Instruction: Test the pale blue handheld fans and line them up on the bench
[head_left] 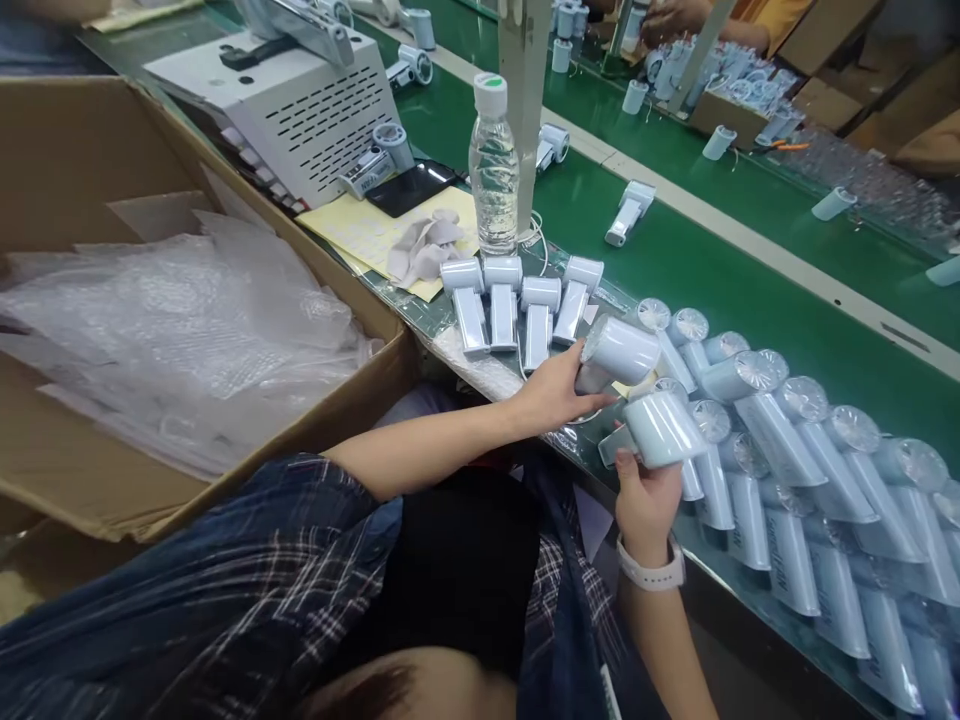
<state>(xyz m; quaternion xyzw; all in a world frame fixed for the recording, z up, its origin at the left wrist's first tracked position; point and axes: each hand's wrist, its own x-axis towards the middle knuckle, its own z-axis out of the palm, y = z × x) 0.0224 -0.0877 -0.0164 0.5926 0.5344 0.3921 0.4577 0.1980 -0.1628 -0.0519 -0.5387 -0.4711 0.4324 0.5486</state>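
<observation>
My left hand (559, 395) is closed around a light-blue handheld fan (626, 350) with a round, shiny head. Just below and to the right, my right hand (649, 495) grips another light-blue fan (664, 430) by its lower side, the thumb on its shorter part. Clear film seems to cover both. To the right of my hands lies a stacked pile of wrapped fans (784, 440), their round ends facing up. Several more fans (502, 300) stand in a row beyond my left hand, at the bench edge.
At left, an open cardboard box (360, 340) holds clear plastic sleeves (225, 310). A water bottle (493, 180), a crumpled cloth (427, 245), a phone (412, 187) and a white machine (322, 120) occupy the bench. Fans lie on the green belt (690, 240); people work across it.
</observation>
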